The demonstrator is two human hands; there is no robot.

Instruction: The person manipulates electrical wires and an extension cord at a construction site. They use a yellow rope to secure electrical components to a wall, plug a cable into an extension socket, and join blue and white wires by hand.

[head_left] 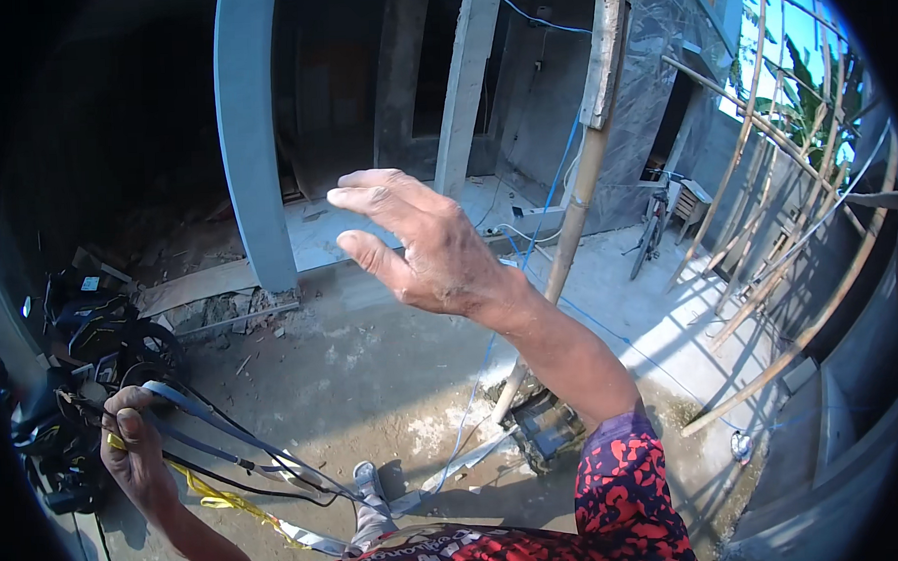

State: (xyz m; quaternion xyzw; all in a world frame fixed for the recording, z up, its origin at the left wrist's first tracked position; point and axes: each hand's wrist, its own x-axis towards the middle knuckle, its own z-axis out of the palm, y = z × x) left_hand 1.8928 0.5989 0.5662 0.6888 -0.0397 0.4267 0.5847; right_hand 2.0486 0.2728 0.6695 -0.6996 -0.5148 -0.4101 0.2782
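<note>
At the lower left, my left hand (137, 452) is closed round a bundle of straps and cords. Grey-blue straps (211, 417) and thin black cords run from it toward my body, and a yellow strap (214, 494) hangs below. Where the bundle ends is hidden at my shirt. My right hand (423, 237) is raised in the middle of the view, thumb and fingers apart and nothing in it. Behind its wrist passes a tall bamboo pole (577, 212) with a wooden board (605, 62) fixed near its top.
Black motorbikes (94, 323) stand at the left. Ahead, grey pillars (249, 139) front an unfinished building. A dark block (543, 426) sits at the pole's foot. Blue cords (624, 342) cross the ground. Bamboo scaffolding (764, 240) and a bicycle (651, 232) are at the right.
</note>
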